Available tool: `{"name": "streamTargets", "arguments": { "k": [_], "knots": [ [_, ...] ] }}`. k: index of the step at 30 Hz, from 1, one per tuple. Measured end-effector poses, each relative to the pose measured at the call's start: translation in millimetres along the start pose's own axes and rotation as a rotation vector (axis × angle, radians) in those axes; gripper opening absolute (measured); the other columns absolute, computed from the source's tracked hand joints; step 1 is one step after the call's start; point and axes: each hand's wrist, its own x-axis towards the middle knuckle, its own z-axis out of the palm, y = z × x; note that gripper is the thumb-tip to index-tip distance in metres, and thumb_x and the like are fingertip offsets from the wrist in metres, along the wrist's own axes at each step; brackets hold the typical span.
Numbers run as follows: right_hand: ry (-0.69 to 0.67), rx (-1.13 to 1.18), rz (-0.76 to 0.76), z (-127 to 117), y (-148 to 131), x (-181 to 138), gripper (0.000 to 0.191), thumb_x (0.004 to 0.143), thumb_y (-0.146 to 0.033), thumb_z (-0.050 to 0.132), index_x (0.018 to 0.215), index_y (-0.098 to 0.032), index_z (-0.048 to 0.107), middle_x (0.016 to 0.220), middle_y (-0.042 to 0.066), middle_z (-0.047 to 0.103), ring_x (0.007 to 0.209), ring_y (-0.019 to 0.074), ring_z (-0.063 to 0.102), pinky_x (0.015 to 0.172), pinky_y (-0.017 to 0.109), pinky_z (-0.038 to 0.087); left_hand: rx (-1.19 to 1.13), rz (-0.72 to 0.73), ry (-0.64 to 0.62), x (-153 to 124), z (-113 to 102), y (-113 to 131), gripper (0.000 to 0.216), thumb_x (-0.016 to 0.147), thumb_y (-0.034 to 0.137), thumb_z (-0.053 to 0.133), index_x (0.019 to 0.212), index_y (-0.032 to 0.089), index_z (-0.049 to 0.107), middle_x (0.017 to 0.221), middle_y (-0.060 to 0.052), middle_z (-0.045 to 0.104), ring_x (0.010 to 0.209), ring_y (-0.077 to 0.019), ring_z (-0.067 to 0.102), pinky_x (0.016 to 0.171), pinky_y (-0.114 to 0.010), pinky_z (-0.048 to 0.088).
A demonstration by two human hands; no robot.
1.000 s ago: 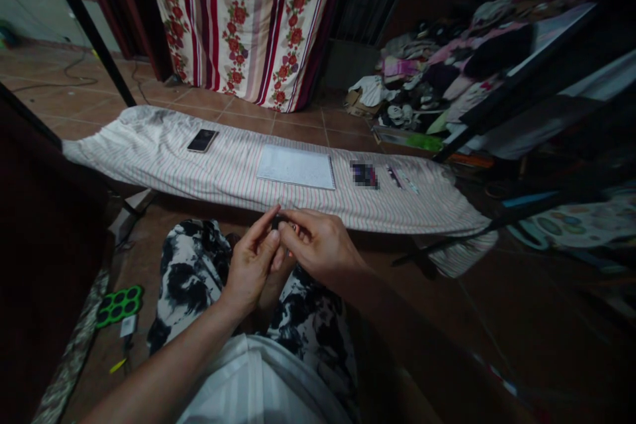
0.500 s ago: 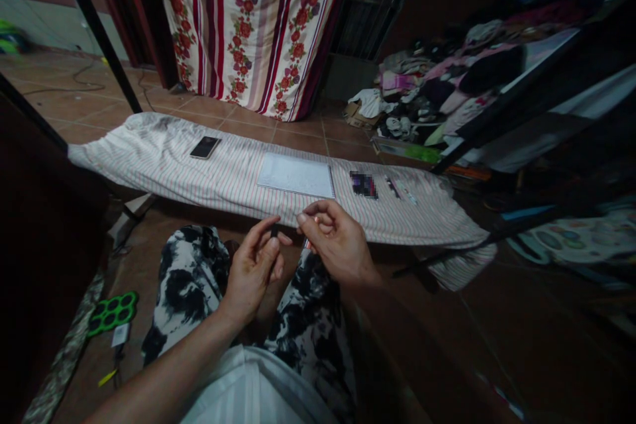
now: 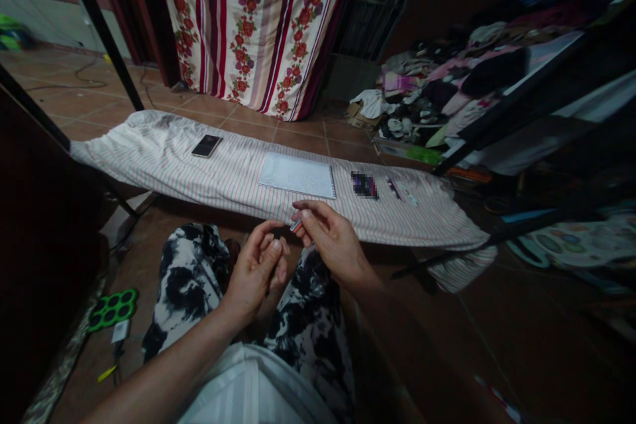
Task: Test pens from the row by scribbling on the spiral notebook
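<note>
My left hand [image 3: 254, 273] is closed, with a small black piece [image 3: 277, 233] pinched between thumb and fingertips; its kind is too small to tell. Opposite it, my right hand [image 3: 335, 242] grips a slim, light-coloured stick [image 3: 297, 224] with orange-red and blue on it. Fingers cover most of the stick, so whether it is a pen or pencil is unclear. Both hands are close together above my lap, just in front of the bench's near edge. Beyond them a spiral notebook [image 3: 297, 175] lies open on the striped cloth [image 3: 233, 179].
A phone [image 3: 207, 146] lies left of the notebook. To its right are a blurred dark packet [image 3: 365, 185] and slim pen-like items [image 3: 394, 188]. Dark metal bars [image 3: 102, 26] stand at the sides. Clothes [image 3: 447, 79] are piled at the back right; a green-rimmed object [image 3: 113, 310] lies on the floor.
My right hand has turned and shifted slightly left, so the stick's end now points towards my left hand. My left fingers have closed more around the black piece.
</note>
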Motion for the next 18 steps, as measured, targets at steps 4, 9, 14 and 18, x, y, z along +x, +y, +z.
{"name": "streamTargets", "arguments": {
  "k": [4, 9, 14, 18],
  "knots": [
    [-0.002, -0.031, -0.027, 0.9, 3.6, 1.7, 0.027, 0.077, -0.033, 0.056, 0.1, -0.02, 0.057, 0.075, -0.001, 0.057, 0.063, 0.009, 0.054, 0.051, 0.02, 0.041, -0.081, -0.056, 0.002, -2.2, 2.2, 2.1, 0.035, 0.076, 0.034, 0.061, 0.106, 0.022, 0.048, 0.071, 0.004, 0.051, 0.043, -0.0024, 0.042, 0.032, -0.011, 0.024],
    [0.088, 0.032, -0.022, 0.0, 3.7, 5.9, 0.028, 0.071, -0.029, 0.064, 0.097, -0.02, 0.056, 0.075, -0.003, 0.055, 0.065, 0.0086, 0.056, 0.054, 0.019, 0.042, -0.146, -0.059, -0.012, -4.0, 5.5, 1.7, 0.034, 0.076, 0.032, 0.061, 0.105, 0.019, 0.049, 0.07, 0.002, 0.054, 0.04, -0.0025, 0.043, 0.031, -0.011, 0.021],
    [0.101, 0.008, -0.06, -1.1, 3.2, 5.8, 0.02, 0.069, -0.029, 0.067, 0.084, -0.019, 0.06, 0.076, -0.002, 0.057, 0.068, 0.009, 0.057, 0.061, 0.021, 0.046, -0.16, -0.058, -0.003, -4.2, 6.6, 2.1, 0.032, 0.077, 0.028, 0.06, 0.105, 0.018, 0.05, 0.071, 0.001, 0.055, 0.041, -0.0031, 0.046, 0.032, -0.011, 0.022],
    [0.111, -0.007, -0.112, 0.1, 4.7, 3.7, 0.018, 0.069, -0.03, 0.067, 0.083, -0.02, 0.061, 0.076, -0.001, 0.06, 0.068, 0.0106, 0.059, 0.063, 0.023, 0.048, -0.178, -0.062, 0.013, -3.2, 6.4, 2.7, 0.032, 0.076, 0.027, 0.061, 0.105, 0.017, 0.049, 0.07, 0.001, 0.056, 0.042, -0.0041, 0.05, 0.031, -0.011, 0.021]
  ]
}}
